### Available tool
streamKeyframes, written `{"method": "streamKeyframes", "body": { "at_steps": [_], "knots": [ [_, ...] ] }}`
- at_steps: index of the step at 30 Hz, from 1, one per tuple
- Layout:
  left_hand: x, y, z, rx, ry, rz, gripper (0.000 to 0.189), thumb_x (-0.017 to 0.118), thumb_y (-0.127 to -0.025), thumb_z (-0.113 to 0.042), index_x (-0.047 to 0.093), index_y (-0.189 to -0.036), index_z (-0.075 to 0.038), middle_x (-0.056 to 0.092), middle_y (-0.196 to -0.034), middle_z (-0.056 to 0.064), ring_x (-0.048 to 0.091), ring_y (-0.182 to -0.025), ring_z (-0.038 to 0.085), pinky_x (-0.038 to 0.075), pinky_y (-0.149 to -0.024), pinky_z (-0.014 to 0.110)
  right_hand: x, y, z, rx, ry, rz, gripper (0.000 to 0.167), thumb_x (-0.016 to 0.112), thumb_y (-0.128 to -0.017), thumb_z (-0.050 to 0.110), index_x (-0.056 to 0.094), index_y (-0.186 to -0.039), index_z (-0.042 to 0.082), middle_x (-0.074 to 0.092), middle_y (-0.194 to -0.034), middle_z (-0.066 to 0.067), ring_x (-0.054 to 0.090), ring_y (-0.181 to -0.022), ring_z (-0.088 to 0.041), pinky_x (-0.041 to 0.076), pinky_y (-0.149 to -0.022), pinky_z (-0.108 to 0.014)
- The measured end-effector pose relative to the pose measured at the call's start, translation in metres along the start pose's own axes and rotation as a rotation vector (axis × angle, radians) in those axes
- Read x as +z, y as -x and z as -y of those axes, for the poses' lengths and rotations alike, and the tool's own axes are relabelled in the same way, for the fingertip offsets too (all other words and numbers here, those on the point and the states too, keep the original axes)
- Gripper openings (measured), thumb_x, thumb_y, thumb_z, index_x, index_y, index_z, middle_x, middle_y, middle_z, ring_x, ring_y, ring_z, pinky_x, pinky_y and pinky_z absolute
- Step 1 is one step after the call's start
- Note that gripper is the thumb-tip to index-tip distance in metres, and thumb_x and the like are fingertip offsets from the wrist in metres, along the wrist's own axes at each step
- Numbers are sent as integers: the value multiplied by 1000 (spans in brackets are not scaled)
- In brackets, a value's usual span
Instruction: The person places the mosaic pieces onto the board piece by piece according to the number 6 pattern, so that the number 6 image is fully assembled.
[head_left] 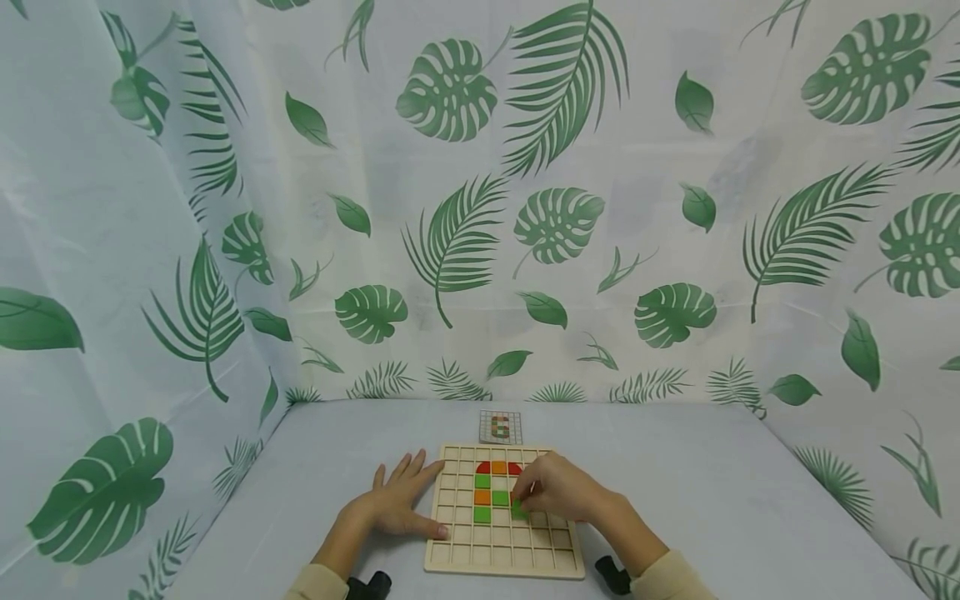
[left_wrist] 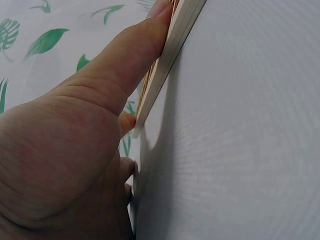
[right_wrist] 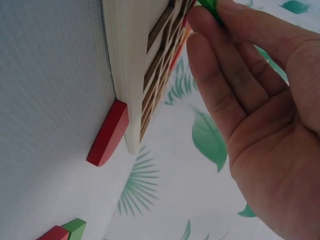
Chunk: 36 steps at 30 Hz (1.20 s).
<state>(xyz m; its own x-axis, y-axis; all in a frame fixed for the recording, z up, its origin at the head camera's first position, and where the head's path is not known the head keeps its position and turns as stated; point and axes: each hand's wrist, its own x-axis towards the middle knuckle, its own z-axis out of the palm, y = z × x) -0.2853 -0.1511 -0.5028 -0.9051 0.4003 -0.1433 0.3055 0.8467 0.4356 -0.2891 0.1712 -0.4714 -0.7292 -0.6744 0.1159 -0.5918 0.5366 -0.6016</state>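
The right hand (head_left: 561, 487) pinches a flat green tile (right_wrist: 209, 5) over the right half of a square, pale wooden grid board (head_left: 502, 562). The left hand (head_left: 397, 504) lies spread — thumb on the board's left edge, index finger at its far-left corner. Red, orange and green tiles (head_left: 482, 497) sit mid-board; a loose red tile (right_wrist: 109, 134) lies beside it. A small printed pattern card (head_left: 500, 427) lies beyond the far edge — near the white worktop's (head_left: 675, 467) back edge.

Here's the head camera, up above and set back, facing forward and down: leaf-print cloth (head_left: 480, 242) fills most of it, the worktop (head_left: 675, 467) sits low. Over to the left wrist — tight against the left hand (head_left: 397, 504), skimming the worktop, rolled sideways along the edge of the board (head_left: 502, 557). And the right wrist — up close by the right hand (head_left: 562, 487), rolled the opposite way. All three share board, worktop and cloth.
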Motion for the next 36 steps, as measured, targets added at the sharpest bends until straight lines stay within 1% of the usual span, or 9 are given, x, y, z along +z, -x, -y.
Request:
{"method": "streamKeyframes", "body": {
  "at_steps": [6,14,18,25,30,36],
  "knots": [
    [0,0,0,0,1,5,114,78,-73,-76,34,-164,-24,17,-174,18,10,-161,44,0,-120,79,2,0,-1,-2,-2,8,15,85,-83,3,84,-92,14,79,-91,9,68,-78,2,59,-70,-18],
    [0,0,0,2,-7,8,114,78,-73,-76,34,-164,-24,17,-174,18,11,-161,44,1,-121,79,4,0,-1,30,-28,22,14,85,-83,3,84,-91,15,79,-89,9,66,-75,2,58,-68,-18],
    [1,0,1,3,-5,6,114,78,-73,-76,34,-164,-24,17,-174,18,10,-161,44,0,-120,79,5,0,-2,29,-35,31,14,86,-83,3,83,-91,14,79,-89,8,66,-74,2,58,-67,-19],
    [2,1,1,5,0,3,114,78,-73,-76,33,-164,-24,16,-174,18,10,-161,44,0,-120,79,6,0,-3,18,13,42,16,88,-80,5,83,-91,15,77,-88,10,63,-75,4,57,-68,-18],
    [1,1,1,-1,7,-1,114,79,-72,-76,33,-164,-24,16,-174,18,10,-161,44,0,-121,79,6,-1,-2,30,40,51,18,89,-80,6,83,-93,17,74,-89,11,61,-74,3,56,-67,-19],
    [1,0,0,-5,7,-6,114,79,-72,-76,34,-164,-25,16,-174,17,10,-162,44,0,-121,78,7,-1,-2,56,47,60,19,90,-79,7,82,-93,19,73,-86,13,60,-71,2,55,-64,-19]
  ]
}}
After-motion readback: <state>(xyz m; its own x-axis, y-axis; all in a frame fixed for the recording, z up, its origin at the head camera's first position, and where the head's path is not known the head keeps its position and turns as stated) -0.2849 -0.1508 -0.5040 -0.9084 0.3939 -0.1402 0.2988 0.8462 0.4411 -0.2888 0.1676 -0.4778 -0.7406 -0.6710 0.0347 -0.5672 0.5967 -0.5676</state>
